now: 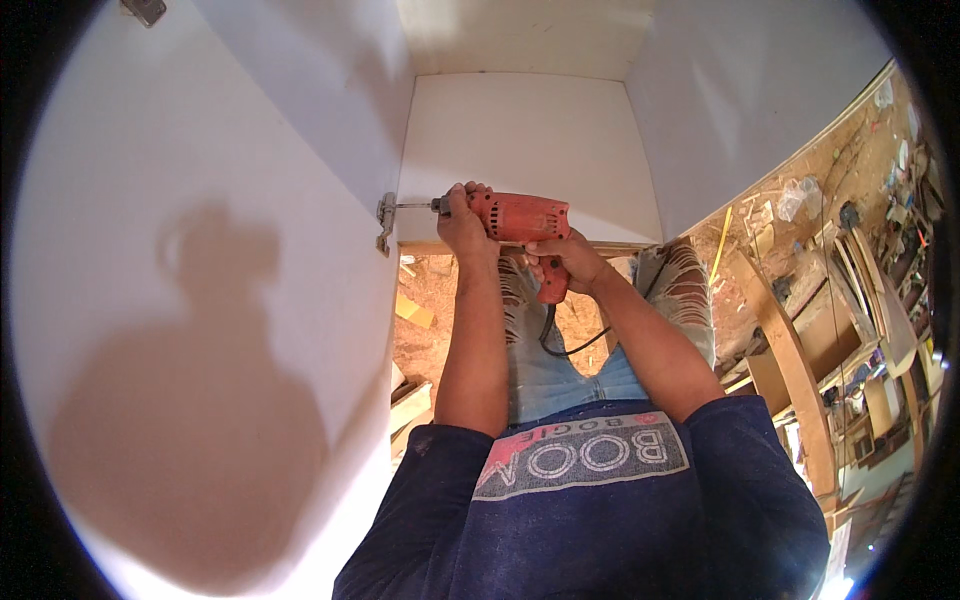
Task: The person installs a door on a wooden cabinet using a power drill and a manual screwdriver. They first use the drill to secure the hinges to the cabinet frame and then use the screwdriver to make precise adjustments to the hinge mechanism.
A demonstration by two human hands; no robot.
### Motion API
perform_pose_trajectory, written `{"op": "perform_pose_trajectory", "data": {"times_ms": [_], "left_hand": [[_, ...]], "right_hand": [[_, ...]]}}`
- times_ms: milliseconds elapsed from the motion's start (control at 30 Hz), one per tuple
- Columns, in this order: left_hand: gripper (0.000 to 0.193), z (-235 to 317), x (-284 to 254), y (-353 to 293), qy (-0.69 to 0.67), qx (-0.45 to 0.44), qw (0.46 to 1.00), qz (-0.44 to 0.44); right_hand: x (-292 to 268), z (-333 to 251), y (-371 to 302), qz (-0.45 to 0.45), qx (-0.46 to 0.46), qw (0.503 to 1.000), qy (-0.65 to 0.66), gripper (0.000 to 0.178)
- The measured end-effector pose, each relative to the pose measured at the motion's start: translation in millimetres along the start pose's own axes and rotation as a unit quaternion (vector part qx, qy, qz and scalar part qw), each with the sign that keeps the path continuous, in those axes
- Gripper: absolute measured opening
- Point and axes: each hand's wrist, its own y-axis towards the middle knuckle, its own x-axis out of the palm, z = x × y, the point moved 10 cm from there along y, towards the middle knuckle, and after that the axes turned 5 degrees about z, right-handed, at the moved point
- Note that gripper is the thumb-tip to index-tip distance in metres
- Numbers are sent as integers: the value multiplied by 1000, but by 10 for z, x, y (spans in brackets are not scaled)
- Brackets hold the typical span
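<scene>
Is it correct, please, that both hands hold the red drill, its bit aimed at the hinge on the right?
No, the head view shows the bit aimed at the hinge on the left; the left hand and right hand hold the drill.

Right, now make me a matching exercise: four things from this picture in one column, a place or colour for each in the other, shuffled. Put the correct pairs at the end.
Column one
1. drill
2. hinge
3. cord
4. left hand

Column two
A. black, looping below the drill
B. at the drill's front end
C. mostly red
D. on the white panel at the left

Pairs: 1-C, 2-D, 3-A, 4-B
</scene>
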Motion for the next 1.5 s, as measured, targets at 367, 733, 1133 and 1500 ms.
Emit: {"op": "perform_pose_trajectory", "data": {"times_ms": [367, 733, 1133, 1500], "left_hand": [[9, 22, -55, 72, -2, -7, 1000, 2], [10, 49, -105, 135, 2, 12, 1000, -17], [28, -7, 58, -252, 55, -76, 987, -128], [39, 207, 975, -1621, 104, -120, 953, -256]], "right_hand": [[7, 51, 57, -3, 4, 1000, 9, 15], [54, 64, 79, -4, 11, 1000, 23, 22], [-5, -306, -377, 35, -26, 999, -27, 25], [-98, -1316, -1760, 95, -185, 972, -113, 29]]}}
